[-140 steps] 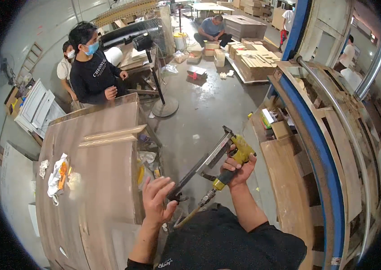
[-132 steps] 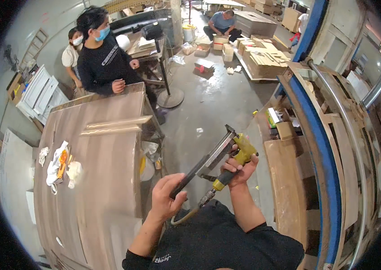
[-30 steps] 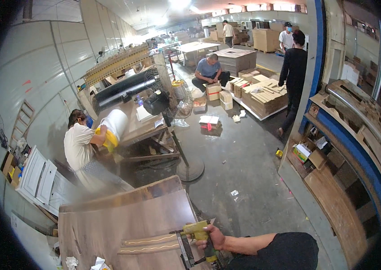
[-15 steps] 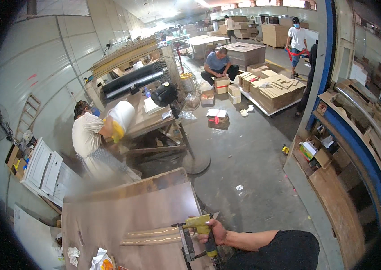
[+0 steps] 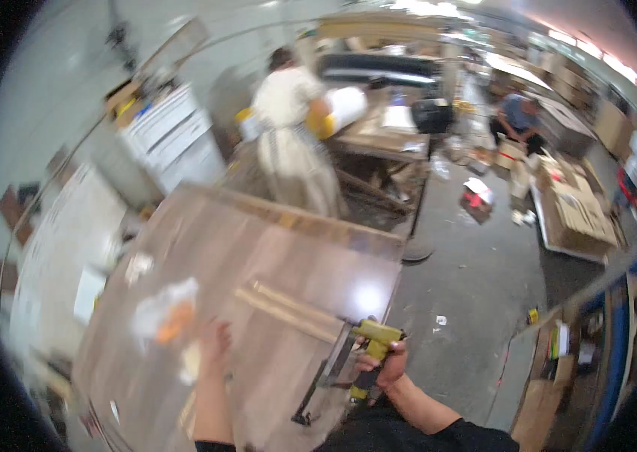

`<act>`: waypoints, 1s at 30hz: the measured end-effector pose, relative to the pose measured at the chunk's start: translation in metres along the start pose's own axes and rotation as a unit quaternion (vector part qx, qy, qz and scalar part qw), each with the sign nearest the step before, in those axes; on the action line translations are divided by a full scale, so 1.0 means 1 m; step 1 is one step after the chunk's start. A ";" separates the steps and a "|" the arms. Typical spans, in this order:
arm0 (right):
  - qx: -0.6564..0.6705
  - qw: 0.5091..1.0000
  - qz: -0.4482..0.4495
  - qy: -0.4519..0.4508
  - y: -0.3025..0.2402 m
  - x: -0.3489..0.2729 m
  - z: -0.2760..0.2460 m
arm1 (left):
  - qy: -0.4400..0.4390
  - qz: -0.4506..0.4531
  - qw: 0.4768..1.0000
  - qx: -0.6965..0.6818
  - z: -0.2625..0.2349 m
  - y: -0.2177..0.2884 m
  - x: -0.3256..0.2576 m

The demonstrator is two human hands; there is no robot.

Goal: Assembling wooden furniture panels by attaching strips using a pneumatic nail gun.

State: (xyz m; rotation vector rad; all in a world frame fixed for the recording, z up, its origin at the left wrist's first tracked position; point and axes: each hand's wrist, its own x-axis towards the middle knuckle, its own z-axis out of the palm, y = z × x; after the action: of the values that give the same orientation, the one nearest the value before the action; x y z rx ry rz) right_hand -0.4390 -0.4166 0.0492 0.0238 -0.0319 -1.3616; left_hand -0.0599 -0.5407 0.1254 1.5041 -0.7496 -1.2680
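My right hand point(image 5: 390, 365) grips a yellow and black pneumatic nail gun point(image 5: 379, 340) by its handle, over the near right part of a large brown wood-look panel point(image 5: 205, 233). Two narrow wood strips point(image 5: 288, 307) lie side by side on that panel, just left of the gun. My left hand point(image 5: 217, 340) is above the panel, left of the strips, and motion smears its fingers. Beside it lie a pale scrap point(image 5: 190, 363) and a white plastic bag point(image 5: 159, 309) with something orange. Crumpled white paper point(image 5: 138, 267) sits farther left.
Beyond the panel a person in an apron point(image 5: 288, 128) holds a white roll point(image 5: 347, 105) at a workbench point(image 5: 401, 143). Another person point(image 5: 520, 120) crouches by stacked boards point(image 5: 574, 203) at right. A shelf unit point(image 5: 620, 354) stands near right; white drawers point(image 5: 172, 135) stand at left.
My view has swung left and down, so the scene shifts rightward. My left forearm and hand have come into view over the panel. The nail gun remains in my right hand.
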 end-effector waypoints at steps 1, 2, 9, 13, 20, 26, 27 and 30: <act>-0.020 1.000 -0.007 0.007 0.000 -0.003 0.007 | 0.020 -0.034 0.999 0.000 0.029 0.009 -0.037; -0.042 0.999 -0.010 0.007 -0.001 -0.006 0.016 | -0.026 -0.064 0.996 -0.055 0.034 -0.008 -0.049; -0.044 0.998 0.018 -0.049 -0.008 -0.002 0.016 | -0.106 -0.053 0.989 -0.088 0.105 -0.033 -0.140; -0.028 0.994 -0.006 -0.109 -0.007 -0.018 0.035 | -0.112 -0.005 0.992 -0.053 0.129 -0.020 -0.169; -0.020 0.986 -0.034 -0.160 -0.004 -0.053 0.054 | -0.170 0.026 0.980 -0.104 0.133 -0.011 -0.208; -0.059 0.980 -0.002 -0.188 0.015 -0.075 0.067 | -0.174 0.063 0.976 -0.114 0.116 -0.017 -0.242; -0.064 0.981 0.003 -0.184 0.020 -0.078 0.067 | -0.171 0.061 0.976 -0.121 0.111 -0.015 -0.250; -0.058 0.985 0.032 -0.160 0.036 -0.090 0.068 | -0.145 0.062 0.987 -0.040 0.093 -0.015 -0.273</act>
State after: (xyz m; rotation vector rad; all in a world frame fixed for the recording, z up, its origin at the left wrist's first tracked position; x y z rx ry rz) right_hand -0.4245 -0.3209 0.1175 -0.2919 -0.2221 -1.2905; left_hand -0.2216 -0.3166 0.2083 1.2029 -0.9525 -1.4212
